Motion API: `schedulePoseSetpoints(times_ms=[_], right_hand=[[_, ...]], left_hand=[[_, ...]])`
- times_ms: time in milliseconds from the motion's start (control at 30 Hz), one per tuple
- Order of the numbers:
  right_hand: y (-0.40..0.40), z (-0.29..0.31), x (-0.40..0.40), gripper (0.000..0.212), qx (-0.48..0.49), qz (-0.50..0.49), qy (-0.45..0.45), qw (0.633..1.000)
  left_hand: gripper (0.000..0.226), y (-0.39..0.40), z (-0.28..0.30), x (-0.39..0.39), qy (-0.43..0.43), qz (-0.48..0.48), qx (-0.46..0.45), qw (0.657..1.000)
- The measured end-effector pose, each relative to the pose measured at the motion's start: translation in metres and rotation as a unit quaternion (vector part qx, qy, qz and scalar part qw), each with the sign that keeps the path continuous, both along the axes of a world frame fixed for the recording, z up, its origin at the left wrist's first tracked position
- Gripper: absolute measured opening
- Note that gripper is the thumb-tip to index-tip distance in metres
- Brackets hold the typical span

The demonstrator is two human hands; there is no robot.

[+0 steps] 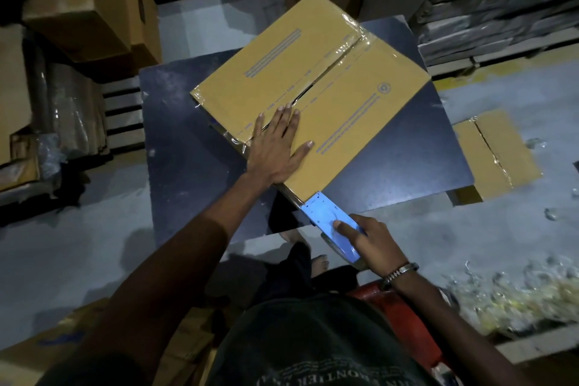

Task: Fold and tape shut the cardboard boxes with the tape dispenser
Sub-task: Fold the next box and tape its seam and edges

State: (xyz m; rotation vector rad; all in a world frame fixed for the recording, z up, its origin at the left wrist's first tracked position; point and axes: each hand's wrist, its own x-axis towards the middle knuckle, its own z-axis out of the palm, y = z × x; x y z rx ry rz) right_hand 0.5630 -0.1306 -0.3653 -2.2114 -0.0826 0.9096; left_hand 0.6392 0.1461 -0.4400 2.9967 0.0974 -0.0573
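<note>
Pressing flat with straight, spread fingers, the left hand (pixel 277 147) pins the near flaps of the matte brown cardboard box (pixel 316 94) on the dark table (pixel 188 122), while beyond its thumb the right hand (pixel 371 240) grips the blue tape dispenser (pixel 329 222) at the box's near corner, bare tabletop alongside.

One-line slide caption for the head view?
Left hand presses box flaps flat while right hand holds blue tape dispenser at its near corner.
</note>
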Motion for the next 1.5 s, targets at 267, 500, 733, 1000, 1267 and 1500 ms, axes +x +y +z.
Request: schedulePoseSetpoints(times_ms=[267, 500, 733, 1000, 1267, 1500], right_hand=[[-0.014, 0.001, -0.011, 0.028, 0.015, -0.017, -0.015, 1.000], [-0.028, -0.001, -0.023, 0.060, 0.005, -0.027, -0.034, 0.999], [-0.029, -0.019, -0.027, 0.054, -0.020, -0.026, -0.039, 0.999], [-0.006, -0.038, -0.023, 0.049, -0.050, -0.027, -0.067, 0.996], [0.011, -0.058, -0.002, 0.052, -0.023, -0.136, 0.047, 0.989], [-0.001, -0.062, 0.006, 0.039, 0.170, -0.296, 0.286, 0.895]], left_hand=[[0.081, 0.000, 0.002, 0.001, -0.004, 0.005, -0.014, 1.000], [0.079, 0.000, 0.002, 0.001, -0.005, 0.004, -0.017, 1.000], [0.078, 0.000, 0.003, 0.000, -0.011, 0.008, -0.032, 0.999], [0.077, -0.001, 0.003, 0.000, 0.001, 0.008, -0.012, 1.000], [0.075, -0.003, 0.002, 0.000, -0.016, 0.017, -0.020, 1.000], [0.076, -0.002, 0.002, 0.000, -0.016, 0.017, -0.015, 1.000]])
